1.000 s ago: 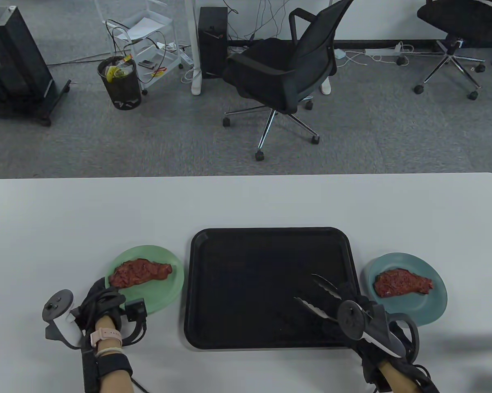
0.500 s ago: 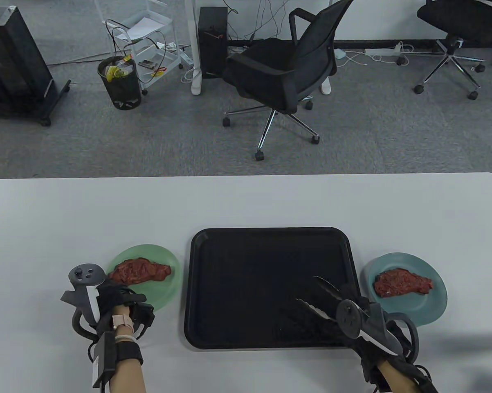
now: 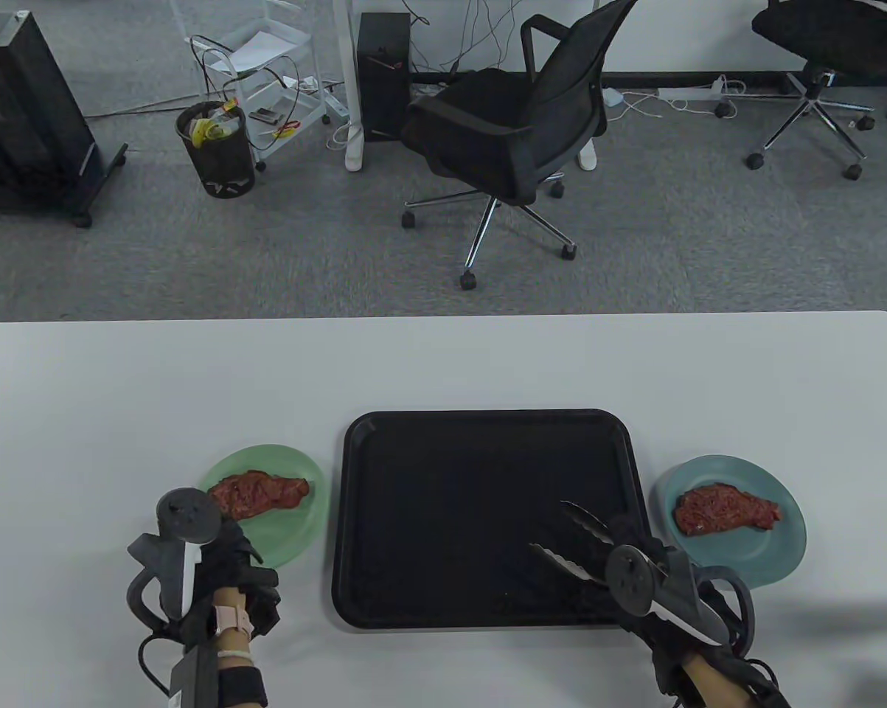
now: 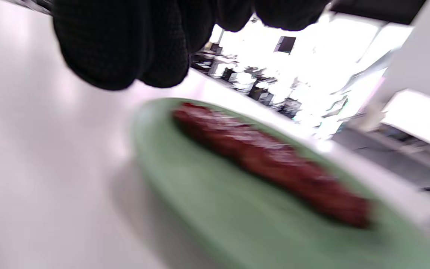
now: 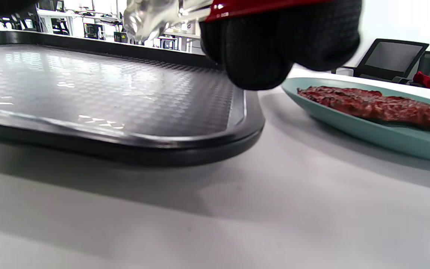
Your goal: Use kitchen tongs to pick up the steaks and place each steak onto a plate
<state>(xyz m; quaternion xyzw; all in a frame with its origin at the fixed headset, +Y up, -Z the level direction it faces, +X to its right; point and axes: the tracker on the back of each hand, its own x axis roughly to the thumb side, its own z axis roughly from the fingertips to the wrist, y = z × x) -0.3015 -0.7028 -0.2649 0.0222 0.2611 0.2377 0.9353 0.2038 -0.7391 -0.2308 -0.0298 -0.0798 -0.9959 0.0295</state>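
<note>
Table view: right hand (image 3: 675, 590) grips the handle end of the kitchen tongs (image 3: 572, 542), fingers curled round it; the two arms of the tongs stand apart with nothing between them, tips over the near right part of the black tray (image 3: 384, 590). Right wrist view confirms the curled fingers (image 5: 274, 48) on a red-trimmed handle, with the metal tips blurred above the tray.

Left hand (image 3: 222, 568) sits at the near edge of the green plate (image 3: 296, 523). In the left wrist view its fingers (image 4: 125, 45) hang curled just above the counter (image 3: 443, 361), beside the plate rim; no object seen between them. Frame is blurred, so contact with the plate cannot be confirmed.

Task objects: one steak (image 3: 259, 494) lies on the green plate, a second steak (image 3: 723, 510) on the blue plate (image 3: 782, 560). The tray holds no steak. Judgement: placement looks complete; only setting the tongs down seems to remain.

Risks from here:
- Left hand is very near the green plate's rim. A nudge on pulling away could slide the plate or tip it, shifting the steak.
- Right hand lies between the tray's right rim and the blue plate. A sideways sweep could knock that plate.
- Tongs released from a height onto the tray could bounce or skid; their sprung arms make a loose grip likely to slip.
- Tracker on each hand sticks out and could catch a plate edge.
</note>
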